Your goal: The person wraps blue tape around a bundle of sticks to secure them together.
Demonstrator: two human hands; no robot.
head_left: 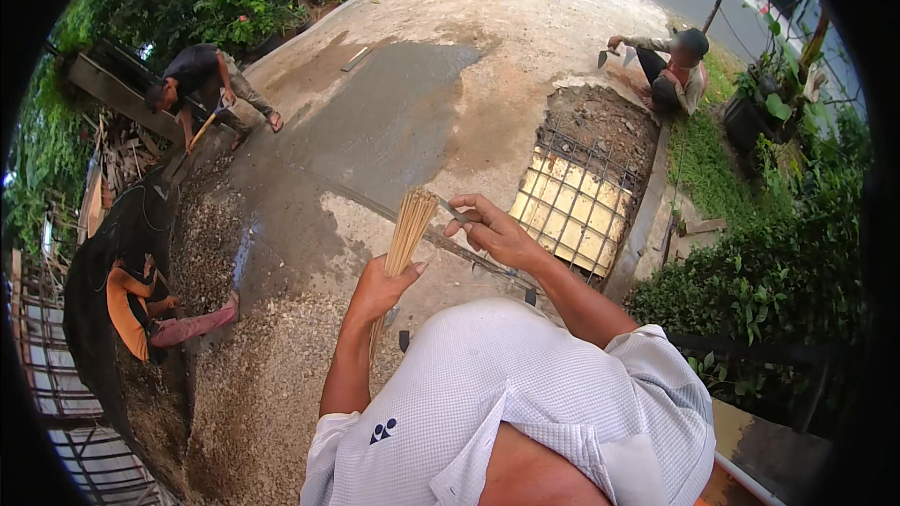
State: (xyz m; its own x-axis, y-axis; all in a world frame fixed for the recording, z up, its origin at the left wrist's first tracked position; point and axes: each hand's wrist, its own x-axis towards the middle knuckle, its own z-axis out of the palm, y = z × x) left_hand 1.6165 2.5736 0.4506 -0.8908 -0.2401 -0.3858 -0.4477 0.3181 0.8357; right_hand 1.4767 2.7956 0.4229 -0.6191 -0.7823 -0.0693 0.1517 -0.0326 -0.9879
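Observation:
My left hand [382, 287] is closed around a bundle of thin, pale bamboo sticks [410, 228], held upright in front of my chest. My right hand [497, 230] is just to the right of the bundle's top and pinches one thin grey stick [453, 212] between its fingertips, pointing it toward the bundle. Both forearms rise from my white checked shirt [525, 403] at the lower edge. The bundle's lower end is hidden behind my left hand and arm.
Below lies a concrete driveway with a dark wet patch [394, 112] and a gravel heap [244, 365]. A steel mesh over yellow boards [581, 199] fills a dug pit. A person with a shovel [202, 84], another in orange [141, 307] and one crouching with a trowel [670, 66] work nearby.

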